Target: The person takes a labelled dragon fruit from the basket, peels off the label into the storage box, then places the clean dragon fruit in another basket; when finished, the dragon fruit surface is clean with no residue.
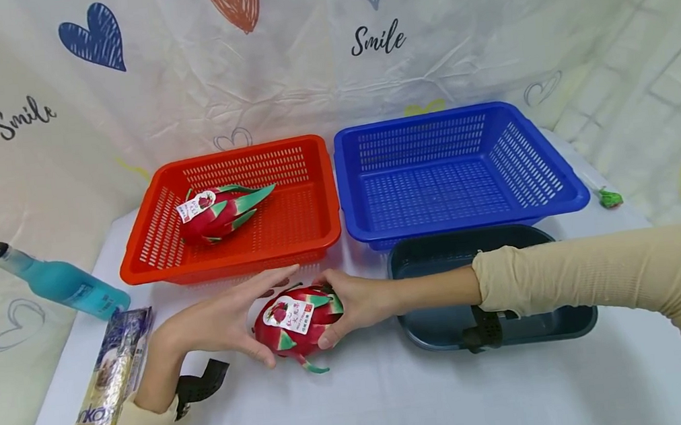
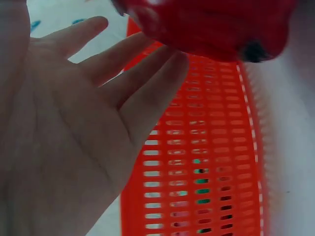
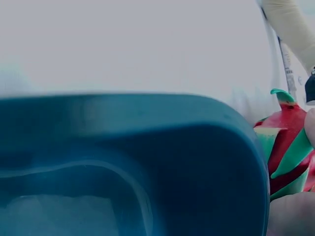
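Observation:
A red dragon fruit (image 1: 307, 341) with green-tipped scales and a white label is between the two hands, in front of the red basket. My right hand (image 1: 361, 298) grips its right side, thumb at the near side and fingers behind. On the other side, my left hand (image 1: 216, 323) spreads its thumb and fingers around the fruit. Its fingers look straight in the left wrist view, close beneath the dragon fruit (image 2: 211, 24); whether they touch it is unclear. The right wrist view shows part of the dragon fruit (image 3: 290, 147) at its right edge.
The red basket (image 1: 313, 252) holds another labelled dragon fruit (image 1: 220, 223). Beside it stands a blue basket (image 1: 451, 223). A dark teal tray (image 1: 431, 339) lies under the right forearm. On the left are a blue bottle (image 1: 73, 286) and a long yellow packet (image 1: 93, 413).

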### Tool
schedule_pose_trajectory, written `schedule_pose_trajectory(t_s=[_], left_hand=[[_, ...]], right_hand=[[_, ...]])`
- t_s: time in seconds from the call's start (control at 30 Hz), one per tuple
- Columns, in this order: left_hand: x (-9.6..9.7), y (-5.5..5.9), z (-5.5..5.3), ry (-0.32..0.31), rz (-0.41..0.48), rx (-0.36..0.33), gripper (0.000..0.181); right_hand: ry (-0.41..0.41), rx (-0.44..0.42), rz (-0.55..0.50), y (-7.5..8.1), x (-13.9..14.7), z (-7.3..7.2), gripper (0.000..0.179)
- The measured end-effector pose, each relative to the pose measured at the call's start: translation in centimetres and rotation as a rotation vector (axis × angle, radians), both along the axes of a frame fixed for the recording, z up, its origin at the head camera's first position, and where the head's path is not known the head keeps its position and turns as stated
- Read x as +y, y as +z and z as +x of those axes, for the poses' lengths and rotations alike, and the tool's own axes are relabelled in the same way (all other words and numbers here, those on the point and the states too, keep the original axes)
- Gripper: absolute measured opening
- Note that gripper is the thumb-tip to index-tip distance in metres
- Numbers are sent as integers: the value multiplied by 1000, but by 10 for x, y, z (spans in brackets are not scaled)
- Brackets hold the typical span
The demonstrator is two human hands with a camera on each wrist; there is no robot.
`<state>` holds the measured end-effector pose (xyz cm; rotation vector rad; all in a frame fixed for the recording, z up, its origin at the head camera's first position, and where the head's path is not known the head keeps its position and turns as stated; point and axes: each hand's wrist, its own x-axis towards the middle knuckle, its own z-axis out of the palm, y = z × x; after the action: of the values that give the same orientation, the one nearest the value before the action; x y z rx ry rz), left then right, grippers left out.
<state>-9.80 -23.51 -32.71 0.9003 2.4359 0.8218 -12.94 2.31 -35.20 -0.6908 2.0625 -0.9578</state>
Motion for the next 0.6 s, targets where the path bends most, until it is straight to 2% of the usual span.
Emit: schedule_pose_trajectory(t_s=[0.1, 0.2, 0.37, 0.47, 0.6], left_hand=[[-4, -7, -5, -27, -14, -88, 105], [-10, -15, -10, -50, -12, -140, 99], [-15, -28, -16, -44, 58, -235, 94], [-15, -34, -18, -31, 70, -269, 96], [-11, -38, -19, -22, 74, -279, 100]], right_hand=[[-9, -23, -4, -1, 1, 1, 84], [-21, -34, -6, -1, 3, 1, 84], [-37, -10, -2, -1, 4, 4, 84], [-40, 13, -6, -3, 3, 5, 83], [-30, 46, -17, -3, 4, 7, 84]])
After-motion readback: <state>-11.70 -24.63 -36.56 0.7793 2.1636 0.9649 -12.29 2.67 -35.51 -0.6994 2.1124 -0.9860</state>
